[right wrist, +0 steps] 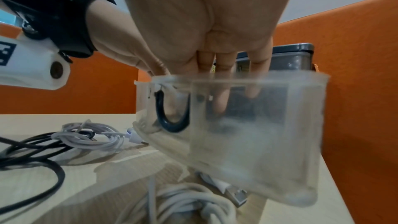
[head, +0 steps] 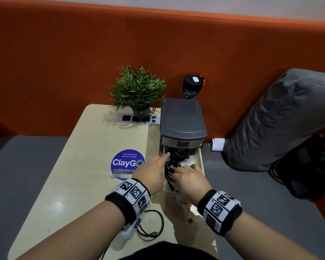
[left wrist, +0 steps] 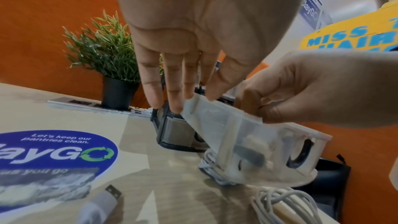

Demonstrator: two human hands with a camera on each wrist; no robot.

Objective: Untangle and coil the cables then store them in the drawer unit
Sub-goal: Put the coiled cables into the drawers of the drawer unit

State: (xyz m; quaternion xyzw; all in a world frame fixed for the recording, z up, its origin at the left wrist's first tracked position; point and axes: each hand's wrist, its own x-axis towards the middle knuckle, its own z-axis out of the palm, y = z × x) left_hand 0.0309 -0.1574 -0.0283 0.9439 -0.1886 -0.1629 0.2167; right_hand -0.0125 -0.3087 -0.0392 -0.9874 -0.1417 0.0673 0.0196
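The grey drawer unit (head: 183, 119) stands on the table's right side with its lower translucent drawer (head: 200, 162) pulled out. Two black coiled cables lie in it, one at the back (head: 179, 154) and one nearer me (head: 171, 168). My right hand (head: 188, 177) reaches into the drawer, fingers curled round the nearer black coil. My left hand (head: 156, 166) is flat with straight fingers (left wrist: 176, 91), the fingertips touching the drawer's left rim (left wrist: 193, 103). In the right wrist view my fingers (right wrist: 221, 94) dip inside the drawer wall (right wrist: 258, 125) beside the black cable (right wrist: 170, 125).
A white cable bundle (head: 182, 202) with a USB plug (head: 190, 220) lies on the table under the drawer's front. A loose black cable (head: 154, 224) loops near the front edge. A potted plant (head: 138, 91), socket strip (head: 137, 119) and dark tumbler (head: 192, 87) stand behind.
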